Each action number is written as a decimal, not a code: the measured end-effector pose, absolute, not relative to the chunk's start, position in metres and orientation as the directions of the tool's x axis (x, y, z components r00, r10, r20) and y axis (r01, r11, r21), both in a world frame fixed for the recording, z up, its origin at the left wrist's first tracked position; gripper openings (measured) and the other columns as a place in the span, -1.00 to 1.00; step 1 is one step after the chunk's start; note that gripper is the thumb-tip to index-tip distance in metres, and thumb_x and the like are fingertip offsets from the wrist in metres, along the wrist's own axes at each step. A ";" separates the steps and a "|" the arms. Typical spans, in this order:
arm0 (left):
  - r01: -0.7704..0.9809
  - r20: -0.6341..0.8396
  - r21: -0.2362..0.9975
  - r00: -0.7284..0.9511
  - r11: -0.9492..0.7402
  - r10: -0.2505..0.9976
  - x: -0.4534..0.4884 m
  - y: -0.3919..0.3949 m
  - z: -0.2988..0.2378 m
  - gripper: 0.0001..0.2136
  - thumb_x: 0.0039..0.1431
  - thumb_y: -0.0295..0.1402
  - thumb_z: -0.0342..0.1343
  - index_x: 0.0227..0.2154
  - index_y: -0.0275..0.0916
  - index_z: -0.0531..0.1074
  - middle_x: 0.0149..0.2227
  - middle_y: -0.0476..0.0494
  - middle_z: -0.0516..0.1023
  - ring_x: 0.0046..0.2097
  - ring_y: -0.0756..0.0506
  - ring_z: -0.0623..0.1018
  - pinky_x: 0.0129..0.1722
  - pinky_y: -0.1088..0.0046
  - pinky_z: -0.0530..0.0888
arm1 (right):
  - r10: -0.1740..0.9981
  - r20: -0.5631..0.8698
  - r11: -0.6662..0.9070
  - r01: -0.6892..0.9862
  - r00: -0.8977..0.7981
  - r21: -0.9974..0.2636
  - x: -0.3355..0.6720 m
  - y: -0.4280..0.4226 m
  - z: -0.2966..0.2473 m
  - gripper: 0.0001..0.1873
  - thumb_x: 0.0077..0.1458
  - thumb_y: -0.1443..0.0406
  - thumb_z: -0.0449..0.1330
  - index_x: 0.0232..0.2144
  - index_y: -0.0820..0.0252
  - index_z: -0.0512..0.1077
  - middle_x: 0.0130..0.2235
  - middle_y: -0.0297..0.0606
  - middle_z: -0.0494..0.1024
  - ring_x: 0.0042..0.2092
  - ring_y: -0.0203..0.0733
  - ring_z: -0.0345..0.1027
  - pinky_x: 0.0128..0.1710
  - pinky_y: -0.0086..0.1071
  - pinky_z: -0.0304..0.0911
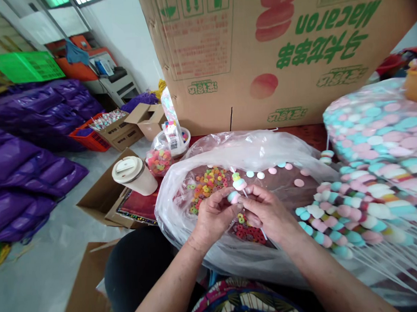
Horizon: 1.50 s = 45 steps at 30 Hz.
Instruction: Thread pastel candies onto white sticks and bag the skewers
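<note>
Above the plastic sheet [278, 145], the left hand [213, 215] is pinching 1 blue-and-pink marshmallow [233, 197] and the right hand [269, 211] is gripping 1 white stick [264, 233]; gummy rings [210, 183] are lying toward the sheet's left edge.

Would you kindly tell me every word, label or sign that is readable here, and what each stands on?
"Macaron", upside down, on the big carton.
Seemingly "马卡龙" with repeated "串", large, green, upside down, on the carton.
Paired arrows pointing down, between two other symbols, on the carton.
Too small or blurred: the carton's red print and smaller green logos, the barcode label, the floor box's print.
</note>
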State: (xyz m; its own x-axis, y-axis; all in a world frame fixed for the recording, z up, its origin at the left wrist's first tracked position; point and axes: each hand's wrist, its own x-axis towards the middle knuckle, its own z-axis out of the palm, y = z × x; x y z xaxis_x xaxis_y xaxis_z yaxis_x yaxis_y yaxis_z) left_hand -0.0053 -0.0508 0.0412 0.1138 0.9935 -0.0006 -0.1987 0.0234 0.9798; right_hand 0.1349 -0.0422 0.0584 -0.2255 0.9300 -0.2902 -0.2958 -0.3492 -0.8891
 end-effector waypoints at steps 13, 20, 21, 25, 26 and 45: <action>-0.036 -0.019 0.999 0.006 0.019 1.000 -0.006 -0.056 0.031 -0.73 -0.14 -0.29 0.33 -0.33 -0.25 0.50 -0.35 -0.09 0.58 -0.33 -0.04 0.55 -0.26 0.42 0.50 | 0.934 -0.309 -0.333 -0.117 -0.180 -0.936 0.134 -0.043 0.049 -0.65 -0.18 0.07 0.33 -0.44 0.17 0.36 -0.65 -0.57 0.16 -0.67 -0.51 -0.12 -0.71 -0.52 -0.20; -0.449 -0.432 0.785 0.096 0.426 0.897 -0.009 -0.045 0.041 -0.65 -0.29 -0.28 0.41 -0.43 -0.32 0.45 -0.54 -0.05 0.54 -0.49 -0.03 0.55 -0.45 0.46 0.52 | 0.953 -0.246 -0.282 -0.221 -0.179 -0.934 0.146 -0.046 0.048 -0.72 -0.08 0.11 0.29 -0.43 0.17 0.37 -0.64 -0.57 0.14 -0.66 -0.50 -0.11 -0.69 -0.54 -0.15; -0.467 -0.445 0.767 0.108 0.440 0.889 -0.006 -0.045 0.043 -0.65 -0.29 -0.29 0.41 -0.42 -0.33 0.45 -0.54 -0.06 0.54 -0.50 -0.03 0.55 -0.47 0.47 0.51 | 0.965 -0.212 -0.240 -0.187 -0.154 -0.953 0.147 -0.047 0.048 -0.73 -0.07 0.11 0.28 -0.42 0.17 0.39 -0.62 -0.54 0.20 -0.63 -0.48 -0.02 -0.66 -0.53 -0.06; -0.495 -0.407 0.753 0.166 0.433 0.898 0.003 -0.050 0.049 -0.69 -0.18 -0.25 0.36 -0.40 -0.36 0.48 -0.52 -0.10 0.55 -0.48 -0.03 0.56 -0.43 0.47 0.50 | 0.988 -0.105 -0.106 -0.002 -0.115 -0.994 0.142 -0.048 0.045 -0.75 -0.05 0.12 0.26 -0.43 0.19 0.45 -0.44 -0.38 0.43 -0.42 -0.35 0.26 -0.40 -0.45 0.21; -0.500 -0.391 0.755 0.175 0.424 0.903 0.005 -0.052 0.051 -0.69 -0.14 -0.23 0.34 -0.39 -0.36 0.49 -0.51 -0.11 0.55 -0.46 -0.04 0.56 -0.40 0.45 0.51 | 0.989 -0.104 -0.102 0.023 -0.106 -0.995 0.140 -0.047 0.043 -0.75 -0.05 0.11 0.26 -0.44 0.19 0.45 -0.44 -0.37 0.43 -0.41 -0.34 0.26 -0.38 -0.44 0.22; -0.248 -0.360 0.916 -0.166 0.314 0.918 0.001 -0.051 0.037 -0.79 -0.20 -0.38 0.22 -0.41 -0.31 0.47 -0.59 0.01 0.49 -0.56 0.03 0.47 -0.53 0.55 0.43 | 0.935 0.182 0.346 0.894 -0.304 -0.285 0.166 -0.090 0.059 -0.71 0.20 0.34 -0.04 -0.34 0.15 0.49 -0.43 -0.24 0.53 -0.45 -0.22 0.34 -0.49 -0.39 0.04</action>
